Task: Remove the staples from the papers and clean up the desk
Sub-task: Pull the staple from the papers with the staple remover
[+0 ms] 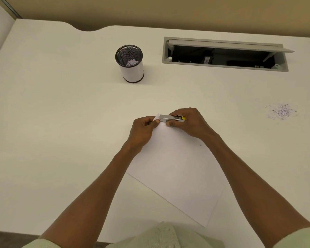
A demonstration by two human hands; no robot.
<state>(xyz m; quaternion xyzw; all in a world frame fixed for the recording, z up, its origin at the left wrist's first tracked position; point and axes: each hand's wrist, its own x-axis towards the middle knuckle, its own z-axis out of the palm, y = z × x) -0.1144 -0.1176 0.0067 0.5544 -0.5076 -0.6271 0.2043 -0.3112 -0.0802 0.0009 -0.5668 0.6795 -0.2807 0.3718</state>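
Papers [175, 172] lie angled at surface [61, 122] centre, far corner lifted. Left hand [143, 129] grip pinches that corner; right hand [188, 122] grip closed around staple remover [170, 118], touching the corner. Mesh cup [131, 63] at 11 o'clock, scraps [281, 111] at 2 o'clock, both well apart.

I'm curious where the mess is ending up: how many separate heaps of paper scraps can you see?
2. One small heap of scraps lies at the bottom of the mesh cup, far left of centre. A scattered patch lies on the bare desk at the right. More may be hidden under the papers.
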